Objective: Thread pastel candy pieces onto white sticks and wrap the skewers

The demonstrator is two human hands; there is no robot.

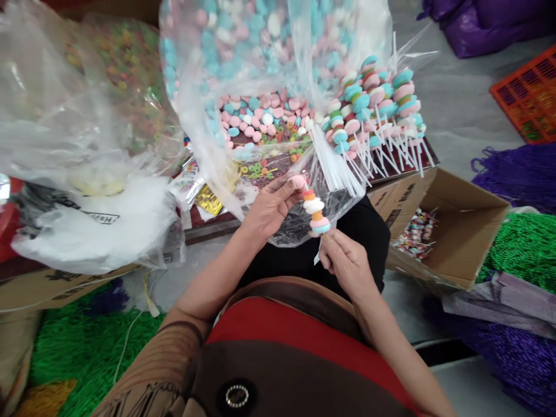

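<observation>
While our right hand [347,260] grips its base, the skewer [319,216], mid-frame, slants upper-left toward the candy [298,181] our left hand [273,205] pinches.

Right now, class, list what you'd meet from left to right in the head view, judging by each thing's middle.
White plastic bag → gold packet → left hand → candy-threaded stick → right hand → open cardboard box → orange crate.

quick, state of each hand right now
Left hand: closed, pinching a pink candy at the far end of the candy skewer.
Right hand: closed, gripping the candy skewer's near end.
</observation>
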